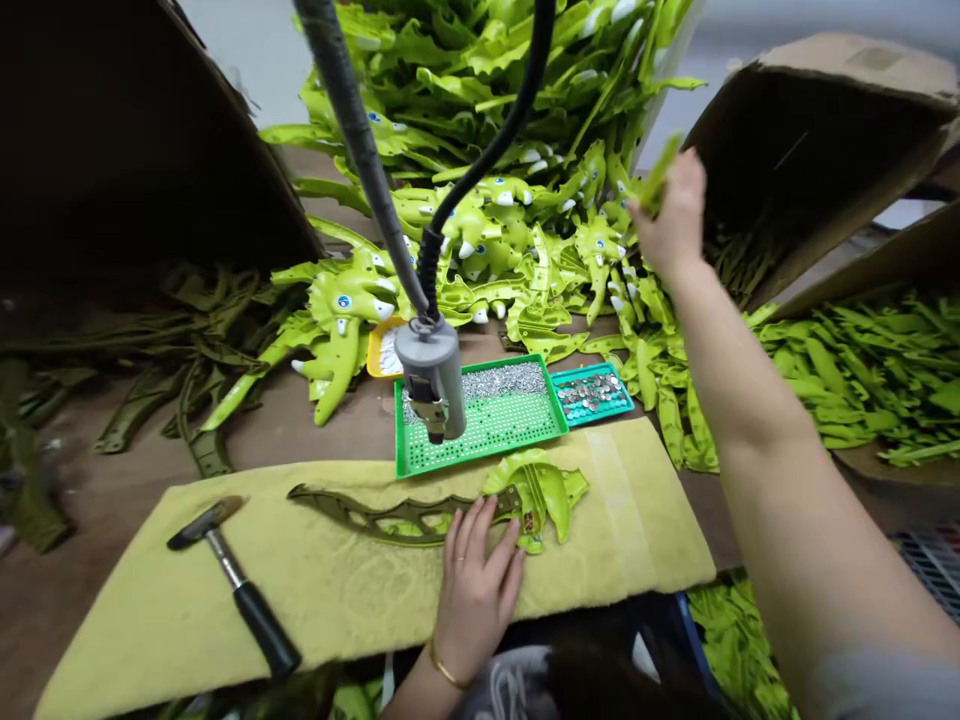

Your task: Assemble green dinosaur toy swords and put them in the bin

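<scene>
My left hand (480,575) lies with fingers outstretched on the end of a long, curved olive plastic piece (375,515). That end sits in a lime-green dinosaur-head shell (551,490), inner side up, on a yellow cloth pad (360,590). My right hand (675,215) is raised and reaches far to the right, its fingers closed on a slim lime-green plastic piece (660,175), partly hidden by the hand. Below it spread loose green plastic parts (600,245).
A hammer (236,580) lies on the pad's left. A grey electric screwdriver (431,375) hangs above a green tray (480,440) of screws. Beside that is a teal tray (626,400) of small metal discs. Olive pieces (142,400) lie left; a cardboard box (847,75) stands right.
</scene>
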A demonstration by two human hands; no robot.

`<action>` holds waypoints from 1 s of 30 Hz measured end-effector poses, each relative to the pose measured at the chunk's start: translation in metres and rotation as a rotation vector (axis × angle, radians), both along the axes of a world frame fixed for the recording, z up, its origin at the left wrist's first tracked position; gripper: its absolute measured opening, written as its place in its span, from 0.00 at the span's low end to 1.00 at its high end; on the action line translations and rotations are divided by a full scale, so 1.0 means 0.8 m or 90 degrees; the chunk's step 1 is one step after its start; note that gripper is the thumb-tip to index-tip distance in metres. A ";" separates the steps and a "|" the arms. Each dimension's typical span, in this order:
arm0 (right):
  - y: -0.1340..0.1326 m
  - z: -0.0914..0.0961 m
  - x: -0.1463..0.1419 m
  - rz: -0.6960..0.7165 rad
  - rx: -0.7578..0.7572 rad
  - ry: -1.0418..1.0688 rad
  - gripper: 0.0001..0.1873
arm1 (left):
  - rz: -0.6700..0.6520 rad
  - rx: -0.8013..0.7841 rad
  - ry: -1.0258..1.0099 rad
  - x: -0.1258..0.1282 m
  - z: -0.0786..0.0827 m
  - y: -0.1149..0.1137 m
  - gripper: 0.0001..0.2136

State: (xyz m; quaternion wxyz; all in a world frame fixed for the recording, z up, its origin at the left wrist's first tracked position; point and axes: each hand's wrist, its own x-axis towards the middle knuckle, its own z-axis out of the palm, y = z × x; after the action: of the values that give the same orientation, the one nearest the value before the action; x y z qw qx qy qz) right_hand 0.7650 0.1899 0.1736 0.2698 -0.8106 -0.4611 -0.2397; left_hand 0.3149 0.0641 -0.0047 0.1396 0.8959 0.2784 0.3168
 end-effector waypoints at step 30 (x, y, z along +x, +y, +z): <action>-0.245 -0.147 -0.267 0.391 -0.214 0.218 0.37 | 0.295 -0.835 -0.566 -0.050 0.035 0.013 0.14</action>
State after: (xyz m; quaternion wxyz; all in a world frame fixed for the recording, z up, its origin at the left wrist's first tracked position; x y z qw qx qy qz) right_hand 0.5515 -0.0061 0.0563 0.2654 -0.6959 -0.6637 0.0696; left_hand 0.2750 0.0746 0.0232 0.6624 0.3432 0.5034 0.4359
